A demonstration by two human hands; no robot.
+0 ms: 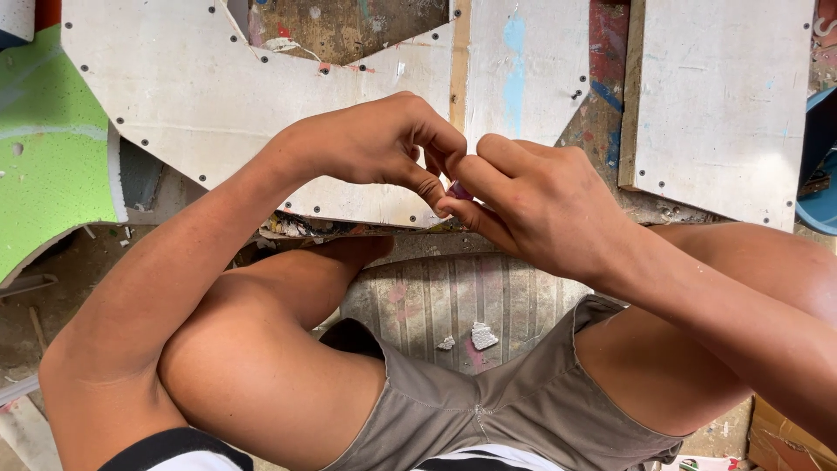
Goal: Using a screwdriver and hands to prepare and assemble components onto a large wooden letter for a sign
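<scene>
My left hand [370, 144] and my right hand [532, 205] meet in front of me, fingertips pressed together. Between them they pinch a tiny pink object [459, 189], almost wholly hidden by the fingers. Both hands hover above the near edge of a white painted board [218, 96] studded with dark screws. My bare knees and grey shorts [488, 406] fill the lower part of the view.
A second white board [719, 105] lies at the right, a green panel [48, 148] at the left. I sit on a ribbed, paint-stained stool [453, 301] with small white scraps [482, 336] on it. A blue tub [819, 174] shows at the right edge.
</scene>
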